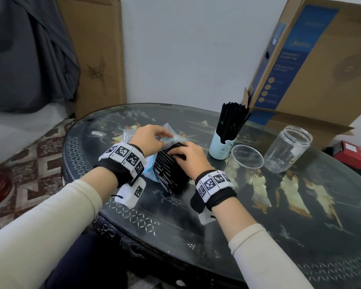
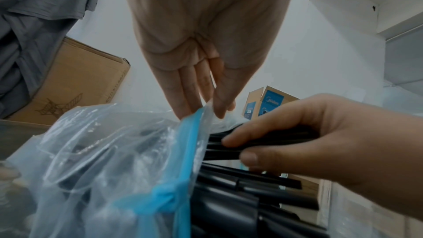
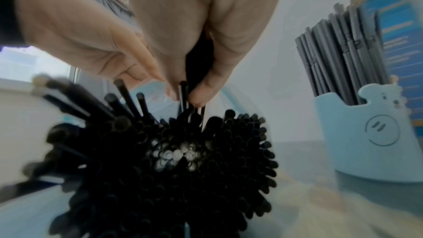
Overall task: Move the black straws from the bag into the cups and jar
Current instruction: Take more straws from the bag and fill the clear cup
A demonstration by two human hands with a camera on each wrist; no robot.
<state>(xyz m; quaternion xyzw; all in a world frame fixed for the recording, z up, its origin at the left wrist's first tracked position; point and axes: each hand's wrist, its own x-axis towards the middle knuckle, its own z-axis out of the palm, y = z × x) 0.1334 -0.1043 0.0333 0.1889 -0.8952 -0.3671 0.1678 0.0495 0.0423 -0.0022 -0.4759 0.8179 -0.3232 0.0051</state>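
Your right hand (image 1: 188,154) lies palm-down, fingers pinching a few black straws (image 1: 171,174) from one bag (image 1: 148,172). Left hand (image 1: 148,138) pinches bag's rim. Far right: two cups (image 1: 221,147), one jar (image 1: 288,149).

Long cream sleeves (image 1: 56,213) on both arms, ending short of wrists. Black fabric wrist wraps: left wrap (image 1: 119,170), right wrap (image 1: 215,197). Over each wrap, a white band of square tiles w/ black-and-white fiducial markers: left band (image 1: 125,157), right band (image 1: 214,181). White boxy camera unit (image 1: 130,193) under left wrist, one marker on its side, thin black cord at its base. Similar white unit (image 1: 206,217) under right wrist, mostly hidden. Dark navy trousers (image 1: 88,265) at lap. Hands bare: left hand (image 1: 148,138), right hand (image 1: 189,156).
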